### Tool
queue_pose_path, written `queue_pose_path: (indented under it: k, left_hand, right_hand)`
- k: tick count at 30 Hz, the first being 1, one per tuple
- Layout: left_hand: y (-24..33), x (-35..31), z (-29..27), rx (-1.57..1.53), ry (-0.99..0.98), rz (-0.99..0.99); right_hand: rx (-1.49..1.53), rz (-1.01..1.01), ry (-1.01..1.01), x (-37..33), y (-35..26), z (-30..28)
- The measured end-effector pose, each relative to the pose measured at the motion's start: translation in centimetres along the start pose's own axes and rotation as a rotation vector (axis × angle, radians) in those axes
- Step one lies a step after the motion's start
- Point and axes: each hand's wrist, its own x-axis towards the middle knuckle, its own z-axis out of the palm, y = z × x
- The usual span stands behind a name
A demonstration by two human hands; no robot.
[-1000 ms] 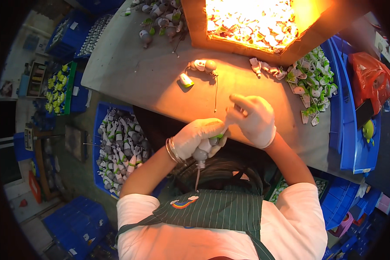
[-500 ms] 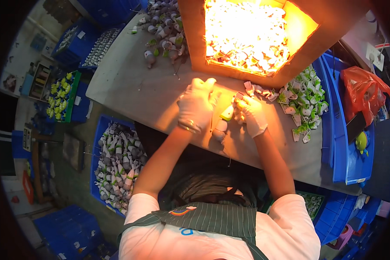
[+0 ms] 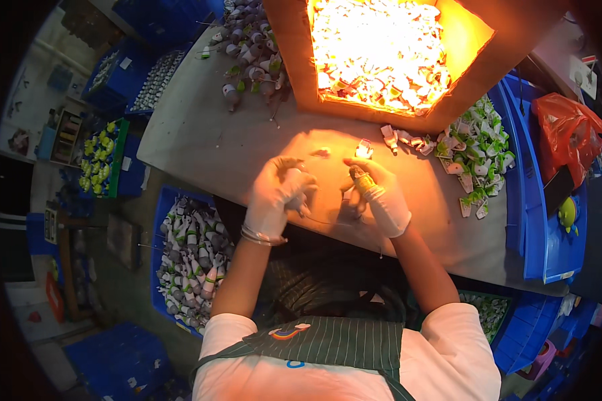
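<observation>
Both my hands wear white gloves over the grey worktable (image 3: 201,144). My left hand (image 3: 278,194) is closed around a small white and grey toy part near the table's front edge. My right hand (image 3: 380,194) pinches a small green and yellow piece, held upright between thumb and fingers. The hands are a little apart. A few small white parts (image 3: 400,139) lie on the lit patch of table just beyond them. A brightly lit box (image 3: 374,53) full of white pieces glows straight ahead.
A pile of green and white parts (image 3: 478,150) lies at the right, and grey ones (image 3: 251,47) at the far left. A blue crate (image 3: 190,257) of toy figures stands on the floor at my left. Blue bins (image 3: 538,200) and a red bag (image 3: 565,130) sit at the right.
My hands came back toward me from the far side of the table and parted. The right hand now holds the green piece upright and the left grips a white part.
</observation>
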Motion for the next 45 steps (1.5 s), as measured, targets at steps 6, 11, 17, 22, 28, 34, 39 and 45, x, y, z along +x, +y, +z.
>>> queue_pose_path:
  k: [6,11,17,22,28,34,39,45]
  left_hand:
    - [-2.0,-2.7,2.1,-0.339,-0.161,-0.17]
    - [-1.7,-3.5,2.5,-0.348,-0.233,-0.219]
    - [-1.7,-3.5,2.4,-0.124,-0.193,-0.068]
    - [-2.0,-4.0,3.3,0.167,-0.125,-0.009]
    - [-3.5,-3.5,3.4,0.24,-0.063,0.09]
    - [-3.5,-2.9,2.4,0.452,-0.047,0.139]
    - [-2.7,-2.9,2.0,0.396,-0.161,0.116]
    - [-1.9,-2.8,1.7,0.728,-0.164,0.205]
  right_hand:
    - [0.299,0.205,-0.098,0.5,-0.3,1.8]
    - [0.239,0.166,-0.059,0.2,-0.2,1.3]
    - [-0.027,0.168,-0.046,-1.0,-1.4,0.7]
    - [-0.151,-0.14,0.177,-1.1,-0.2,1.8]
    - [-0.146,-0.123,0.233,-2.1,-0.3,3.2]
    - [-0.118,-0.067,0.192,-2.2,0.1,2.7]
    - [-0.041,0.015,0.148,-2.7,-1.4,3.2]
    - [-0.066,-0.088,0.166,-2.7,-0.1,3.2]
